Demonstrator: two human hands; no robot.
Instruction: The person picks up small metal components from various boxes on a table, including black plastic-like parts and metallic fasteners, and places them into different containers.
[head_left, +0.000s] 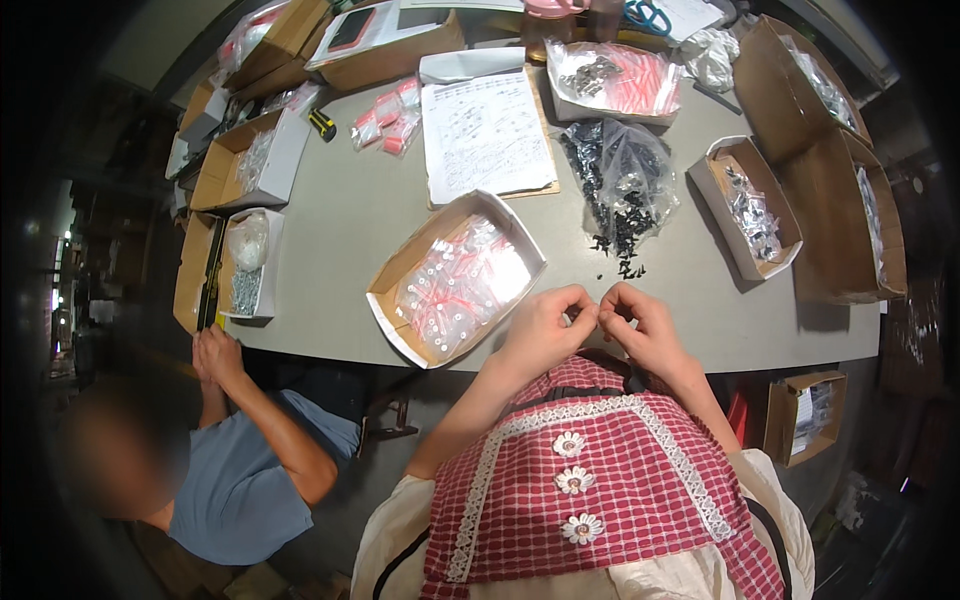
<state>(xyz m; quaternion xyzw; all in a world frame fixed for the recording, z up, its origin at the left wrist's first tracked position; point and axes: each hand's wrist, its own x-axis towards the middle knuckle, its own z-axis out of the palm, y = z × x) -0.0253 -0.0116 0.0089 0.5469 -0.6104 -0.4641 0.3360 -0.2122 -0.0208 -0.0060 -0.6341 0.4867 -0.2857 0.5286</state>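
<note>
My left hand [548, 320] and my right hand [642, 322] meet at the table's near edge, fingers curled and fingertips pinched close together. Whatever sits between the fingertips is hidden or too small to make out. Just left of my left hand, a cardboard box [383, 318] holds many small clear zip bags [455, 285] with red strips and small white round parts. Beyond my hands, a clear plastic bag [640, 185] lies open, with small black parts [625, 225] spilling out of it toward me.
Papers [488, 135] lie at the table's middle, with red-striped bags [388, 118] beside them. A box of bags and metal parts [612, 80] stands behind. Further boxes line both sides, including one of metal parts [750, 215]. At the left, another person [250, 460] works at the table's corner.
</note>
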